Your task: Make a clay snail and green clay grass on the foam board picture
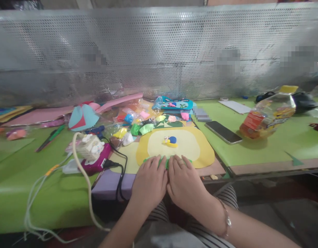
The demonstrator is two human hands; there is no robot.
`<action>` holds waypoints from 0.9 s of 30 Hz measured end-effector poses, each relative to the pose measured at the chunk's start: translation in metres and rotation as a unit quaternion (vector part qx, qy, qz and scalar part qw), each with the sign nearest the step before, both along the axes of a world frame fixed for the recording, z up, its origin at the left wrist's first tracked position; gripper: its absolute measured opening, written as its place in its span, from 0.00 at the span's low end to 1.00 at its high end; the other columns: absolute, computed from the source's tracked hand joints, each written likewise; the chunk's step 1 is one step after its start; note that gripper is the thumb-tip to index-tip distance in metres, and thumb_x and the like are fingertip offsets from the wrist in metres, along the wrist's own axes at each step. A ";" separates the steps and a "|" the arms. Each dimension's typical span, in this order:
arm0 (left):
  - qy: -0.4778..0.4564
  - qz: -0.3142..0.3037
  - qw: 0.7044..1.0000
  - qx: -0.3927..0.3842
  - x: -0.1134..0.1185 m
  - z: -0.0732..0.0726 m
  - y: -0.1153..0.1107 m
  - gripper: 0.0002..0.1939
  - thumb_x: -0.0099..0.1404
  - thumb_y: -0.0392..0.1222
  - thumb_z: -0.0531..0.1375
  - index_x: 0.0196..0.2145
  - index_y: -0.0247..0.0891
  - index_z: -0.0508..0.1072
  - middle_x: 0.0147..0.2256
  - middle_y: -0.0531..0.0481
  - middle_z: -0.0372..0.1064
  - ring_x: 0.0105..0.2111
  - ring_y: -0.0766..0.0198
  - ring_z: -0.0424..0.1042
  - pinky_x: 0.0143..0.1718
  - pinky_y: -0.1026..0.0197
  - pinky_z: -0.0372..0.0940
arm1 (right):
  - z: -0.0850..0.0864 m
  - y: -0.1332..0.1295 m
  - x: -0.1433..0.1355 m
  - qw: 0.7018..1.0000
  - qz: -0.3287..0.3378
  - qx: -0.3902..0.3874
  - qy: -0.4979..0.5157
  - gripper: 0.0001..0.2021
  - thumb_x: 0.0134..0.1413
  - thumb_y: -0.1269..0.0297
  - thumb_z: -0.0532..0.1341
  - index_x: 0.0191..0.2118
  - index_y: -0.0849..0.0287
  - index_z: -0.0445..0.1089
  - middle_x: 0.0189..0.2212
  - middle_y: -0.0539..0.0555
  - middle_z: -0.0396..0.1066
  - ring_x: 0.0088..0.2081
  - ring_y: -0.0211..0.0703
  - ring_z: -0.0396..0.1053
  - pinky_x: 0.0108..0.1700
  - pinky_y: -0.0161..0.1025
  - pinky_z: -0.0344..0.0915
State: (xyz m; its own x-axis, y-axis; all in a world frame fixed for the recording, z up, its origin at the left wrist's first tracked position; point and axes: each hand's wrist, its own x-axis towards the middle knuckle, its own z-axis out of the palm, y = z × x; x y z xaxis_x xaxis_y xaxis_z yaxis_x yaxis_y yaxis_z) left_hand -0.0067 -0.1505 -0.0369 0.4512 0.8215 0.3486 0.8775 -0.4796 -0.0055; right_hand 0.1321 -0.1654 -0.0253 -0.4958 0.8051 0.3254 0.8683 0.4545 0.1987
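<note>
My left hand [151, 176] and my right hand [185, 177] lie flat side by side at the front edge of a yellow paper shape [207, 151]. Their fingers are stretched out over a strip of green modelling clay [167, 164], pressing on it; most of it is hidden beneath them. Just beyond my fingertips, a small clay snail [171, 140] with a blue shell and yellow body rests on the cream inner paper [190, 143]. Several bagged lumps of coloured clay [135, 129] are grouped behind and to the left.
At the left are a purple power strip [98, 162] with a white adapter and trailing cables [88, 186], and scissors [50, 138]. A phone [223, 132] and a tilted drink bottle [269, 115] are at the right. A perforated metal panel [159, 51] runs across the back.
</note>
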 end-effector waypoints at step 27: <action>0.011 0.020 1.000 -0.022 0.005 0.005 0.000 0.23 0.64 0.37 0.51 0.56 0.43 0.64 0.52 0.43 0.63 0.49 0.52 0.61 0.48 0.50 0.61 | -0.008 0.009 0.008 0.993 0.005 -0.067 0.098 0.34 0.65 0.50 0.41 0.62 0.78 0.54 0.60 0.70 0.57 0.62 0.59 0.53 0.62 0.54 0.52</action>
